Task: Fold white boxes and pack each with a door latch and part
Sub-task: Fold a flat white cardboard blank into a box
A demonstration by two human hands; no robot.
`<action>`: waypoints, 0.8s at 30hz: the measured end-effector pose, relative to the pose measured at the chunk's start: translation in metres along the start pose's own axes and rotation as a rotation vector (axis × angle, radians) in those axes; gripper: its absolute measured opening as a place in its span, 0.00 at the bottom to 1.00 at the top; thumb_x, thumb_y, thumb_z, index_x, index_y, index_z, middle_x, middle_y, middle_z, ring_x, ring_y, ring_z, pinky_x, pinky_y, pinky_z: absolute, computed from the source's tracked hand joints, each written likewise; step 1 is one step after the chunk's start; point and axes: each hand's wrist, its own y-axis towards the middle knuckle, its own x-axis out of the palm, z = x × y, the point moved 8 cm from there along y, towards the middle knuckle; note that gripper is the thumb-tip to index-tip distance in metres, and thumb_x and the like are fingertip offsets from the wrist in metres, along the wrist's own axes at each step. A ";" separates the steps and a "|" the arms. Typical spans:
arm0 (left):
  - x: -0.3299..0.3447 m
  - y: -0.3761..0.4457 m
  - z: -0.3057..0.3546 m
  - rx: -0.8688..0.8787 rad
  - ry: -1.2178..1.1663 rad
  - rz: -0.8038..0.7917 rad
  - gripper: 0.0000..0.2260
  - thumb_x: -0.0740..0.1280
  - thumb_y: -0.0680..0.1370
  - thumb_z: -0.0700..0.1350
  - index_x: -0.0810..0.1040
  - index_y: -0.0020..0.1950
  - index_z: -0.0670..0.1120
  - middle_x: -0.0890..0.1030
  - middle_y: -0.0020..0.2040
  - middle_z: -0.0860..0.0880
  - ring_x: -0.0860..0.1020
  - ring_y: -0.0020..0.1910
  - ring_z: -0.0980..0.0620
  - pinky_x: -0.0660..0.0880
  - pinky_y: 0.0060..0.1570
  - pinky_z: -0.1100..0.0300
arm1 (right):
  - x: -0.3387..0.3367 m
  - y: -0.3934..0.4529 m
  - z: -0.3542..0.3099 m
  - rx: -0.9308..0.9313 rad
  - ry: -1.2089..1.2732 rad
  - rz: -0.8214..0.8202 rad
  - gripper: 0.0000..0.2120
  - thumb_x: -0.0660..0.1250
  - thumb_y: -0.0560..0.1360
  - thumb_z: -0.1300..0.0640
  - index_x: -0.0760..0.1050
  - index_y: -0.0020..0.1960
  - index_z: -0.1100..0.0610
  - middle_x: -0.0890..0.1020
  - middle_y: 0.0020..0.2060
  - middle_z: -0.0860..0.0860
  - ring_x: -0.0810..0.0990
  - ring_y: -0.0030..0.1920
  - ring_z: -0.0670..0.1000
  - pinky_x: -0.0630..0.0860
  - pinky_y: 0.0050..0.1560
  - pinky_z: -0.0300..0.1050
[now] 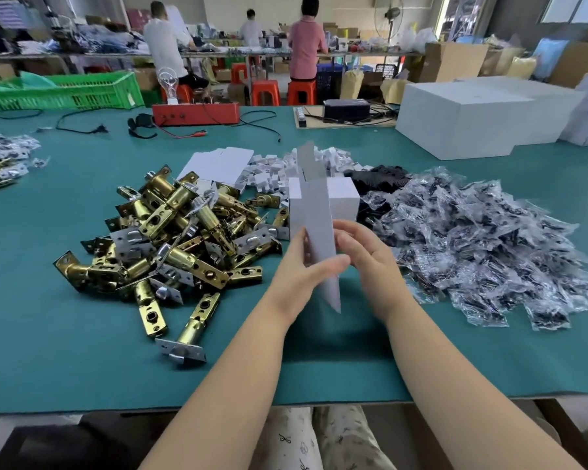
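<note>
Both hands hold a flat white box blank (319, 228) upright above the near table (82, 351) — the left hand (302, 266) pinches its left face, the right hand (364, 252) curls round its right. Squeeze opposite creases evenly to square it, then reach left for the door latches (170, 232) — bagged parts (489, 252) lie right.

Nothing legible anywhere. No print on the white box (323, 205) held up, none on the flat blanks (218, 164) behind, none on the big white cartons (462, 120) at the far right. Clear part bags (489, 252) too blurred to read.
</note>
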 end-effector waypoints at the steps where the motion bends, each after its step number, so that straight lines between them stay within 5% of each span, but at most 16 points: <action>1: 0.003 0.001 -0.002 -0.035 -0.107 -0.066 0.30 0.75 0.64 0.52 0.75 0.63 0.42 0.79 0.57 0.45 0.77 0.57 0.48 0.72 0.59 0.55 | -0.001 -0.001 -0.001 -0.014 -0.063 0.000 0.13 0.66 0.76 0.63 0.75 0.58 0.51 0.80 0.53 0.53 0.79 0.52 0.49 0.76 0.52 0.38; 4: 0.012 -0.001 -0.001 -0.191 -0.581 -0.263 0.28 0.78 0.63 0.51 0.80 0.60 0.41 0.80 0.58 0.40 0.77 0.57 0.40 0.74 0.59 0.49 | 0.000 -0.003 -0.007 -0.117 -0.406 -0.044 0.25 0.69 0.70 0.62 0.71 0.61 0.41 0.73 0.61 0.48 0.72 0.60 0.45 0.71 0.53 0.30; 6: 0.011 -0.003 0.003 -0.238 -0.742 -0.347 0.29 0.78 0.64 0.52 0.80 0.62 0.42 0.81 0.58 0.41 0.79 0.57 0.40 0.76 0.58 0.49 | 0.005 -0.004 -0.006 -0.164 -0.586 -0.090 0.30 0.74 0.68 0.54 0.68 0.66 0.41 0.65 0.69 0.43 0.62 0.71 0.44 0.71 0.61 0.36; 9: 0.009 -0.002 0.000 -0.311 -0.740 -0.358 0.32 0.76 0.64 0.61 0.80 0.64 0.47 0.81 0.59 0.45 0.80 0.57 0.45 0.72 0.59 0.51 | 0.006 -0.002 -0.005 -0.182 -0.729 -0.068 0.38 0.76 0.66 0.44 0.62 0.71 0.42 0.57 0.74 0.42 0.49 0.77 0.46 0.67 0.68 0.58; 13: 0.014 -0.001 -0.008 -0.433 -0.716 -0.398 0.33 0.77 0.63 0.63 0.81 0.62 0.47 0.82 0.58 0.43 0.80 0.55 0.44 0.73 0.59 0.52 | 0.002 -0.003 -0.015 -0.248 -0.800 0.027 0.41 0.68 0.61 0.31 0.59 0.71 0.39 0.57 0.73 0.41 0.51 0.76 0.44 0.64 0.71 0.59; 16: 0.016 0.001 -0.005 -0.395 -0.724 -0.430 0.30 0.76 0.65 0.61 0.82 0.60 0.45 0.83 0.56 0.43 0.81 0.54 0.45 0.75 0.57 0.52 | 0.000 -0.004 -0.021 -0.311 -0.706 0.085 0.32 0.72 0.67 0.40 0.72 0.68 0.49 0.67 0.69 0.44 0.65 0.72 0.48 0.72 0.64 0.57; 19: 0.007 0.007 -0.008 -0.392 -0.827 -0.321 0.34 0.82 0.57 0.56 0.82 0.59 0.43 0.82 0.55 0.42 0.80 0.53 0.45 0.74 0.56 0.51 | 0.012 -0.011 -0.035 -0.536 -0.827 0.144 0.20 0.74 0.69 0.53 0.80 0.58 0.60 0.82 0.55 0.53 0.81 0.55 0.52 0.79 0.52 0.52; 21: 0.001 0.010 -0.010 -0.376 -0.875 -0.243 0.37 0.84 0.53 0.56 0.83 0.58 0.41 0.82 0.56 0.41 0.82 0.53 0.43 0.79 0.55 0.50 | 0.023 -0.016 -0.039 -0.636 -0.899 0.181 0.16 0.72 0.67 0.63 0.82 0.54 0.61 0.85 0.41 0.54 0.83 0.39 0.54 0.81 0.35 0.48; 24: 0.001 0.011 -0.010 -0.361 -0.856 -0.225 0.35 0.83 0.56 0.58 0.83 0.57 0.41 0.82 0.55 0.42 0.82 0.53 0.44 0.79 0.55 0.51 | 0.031 -0.021 -0.044 -0.696 -0.959 0.217 0.20 0.68 0.65 0.69 0.81 0.56 0.62 0.84 0.39 0.56 0.82 0.33 0.56 0.78 0.27 0.47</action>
